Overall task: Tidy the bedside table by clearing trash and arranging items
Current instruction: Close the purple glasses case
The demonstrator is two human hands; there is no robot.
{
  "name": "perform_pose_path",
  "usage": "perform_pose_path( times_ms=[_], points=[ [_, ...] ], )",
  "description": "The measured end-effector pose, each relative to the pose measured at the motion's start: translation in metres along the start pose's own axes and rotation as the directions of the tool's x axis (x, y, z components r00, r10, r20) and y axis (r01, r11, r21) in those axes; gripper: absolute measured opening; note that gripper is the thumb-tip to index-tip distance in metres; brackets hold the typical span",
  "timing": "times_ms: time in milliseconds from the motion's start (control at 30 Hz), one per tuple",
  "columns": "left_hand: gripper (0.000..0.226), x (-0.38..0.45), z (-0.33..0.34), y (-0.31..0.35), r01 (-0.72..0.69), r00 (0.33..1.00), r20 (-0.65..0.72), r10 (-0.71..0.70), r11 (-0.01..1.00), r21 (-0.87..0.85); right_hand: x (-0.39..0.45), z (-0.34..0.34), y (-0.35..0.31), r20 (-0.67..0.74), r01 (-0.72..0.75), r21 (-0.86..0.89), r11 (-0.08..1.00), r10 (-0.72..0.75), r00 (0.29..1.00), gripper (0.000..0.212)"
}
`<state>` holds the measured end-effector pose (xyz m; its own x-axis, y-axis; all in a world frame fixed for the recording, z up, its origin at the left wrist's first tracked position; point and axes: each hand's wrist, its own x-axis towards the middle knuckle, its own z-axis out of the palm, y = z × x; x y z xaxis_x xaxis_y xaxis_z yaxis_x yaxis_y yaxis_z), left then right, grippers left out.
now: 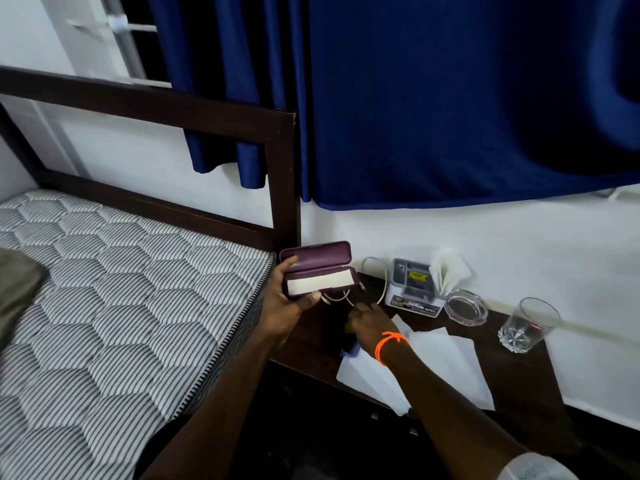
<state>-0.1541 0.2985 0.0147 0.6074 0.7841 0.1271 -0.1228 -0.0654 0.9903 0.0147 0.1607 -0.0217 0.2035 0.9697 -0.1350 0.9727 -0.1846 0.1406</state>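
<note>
My left hand (289, 301) holds an open purple glasses case (320, 268) with a pale lining, lifted above the left end of the dark wooden bedside table (519, 368). A thin white cable (375, 271) loops from under the case across the table's back. My right hand (369, 322), with an orange band on the wrist, rests on the table just below the case, fingers pinched at the cable's near end. Sheets of white paper (446, 355) lie under my right wrist. Whether the cable is truly gripped is hard to tell.
A small white box with an OPEL label (414, 289) stands at the back, folded tissue (448, 268) beside it. A glass ashtray (465, 308) and an empty drinking glass (528, 325) sit further right. The mattress (121, 289) and bed frame (282, 174) border the left; blue curtains hang above.
</note>
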Motion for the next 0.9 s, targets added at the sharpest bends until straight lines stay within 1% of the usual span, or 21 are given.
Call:
perform_pose_path(
  times_ms=[167,233,300,367,467,533,700,800,900],
  points=[
    [0.082,-0.002,-0.002,0.011,0.007,1.0,-0.007,-0.007,1.0,-0.014,-0.005,-0.015,0.003,-0.047,-0.049,0.06,0.997,0.052,0.998,0.037],
    [0.082,-0.005,-0.002,0.018,0.021,1.0,-0.019,-0.022,1.0,-0.016,-0.011,-0.029,0.007,-0.067,-0.073,0.109,0.991,0.081,0.994,0.039],
    [0.08,-0.009,-0.001,0.027,0.02,0.998,-0.051,-0.021,0.999,-0.03,-0.018,-0.05,0.017,-0.098,-0.091,0.122,0.988,0.104,0.99,0.036],
    [0.079,-0.011,-0.001,0.037,0.018,0.998,-0.06,-0.021,0.999,-0.043,-0.025,-0.074,0.029,-0.121,-0.113,0.089,0.99,0.123,0.985,0.034],
    [0.079,-0.018,-0.002,0.056,0.005,0.998,-0.069,-0.009,0.998,-0.055,-0.039,-0.115,0.047,-0.144,-0.157,-0.019,0.987,0.153,0.978,0.032],
    [0.079,-0.022,-0.001,0.069,-0.005,0.997,-0.081,0.0,0.998,-0.061,-0.048,-0.145,0.058,-0.168,-0.175,-0.019,0.984,0.169,0.971,0.03],
    [0.083,-0.035,0.01,0.108,-0.048,0.996,-0.072,0.043,0.997,-0.06,-0.077,-0.225,0.065,-0.259,-0.195,0.06,0.979,0.204,0.944,0.026],
    [0.086,-0.041,0.02,0.128,-0.08,0.996,-0.052,0.076,0.993,-0.083,-0.091,-0.264,0.058,-0.306,-0.203,0.153,0.967,0.242,0.921,0.026],
    [0.085,-0.045,0.032,0.144,-0.097,0.995,-0.035,0.094,0.991,-0.088,-0.099,-0.291,0.045,-0.317,-0.194,0.26,0.946,0.274,0.908,0.027]
  ],
)
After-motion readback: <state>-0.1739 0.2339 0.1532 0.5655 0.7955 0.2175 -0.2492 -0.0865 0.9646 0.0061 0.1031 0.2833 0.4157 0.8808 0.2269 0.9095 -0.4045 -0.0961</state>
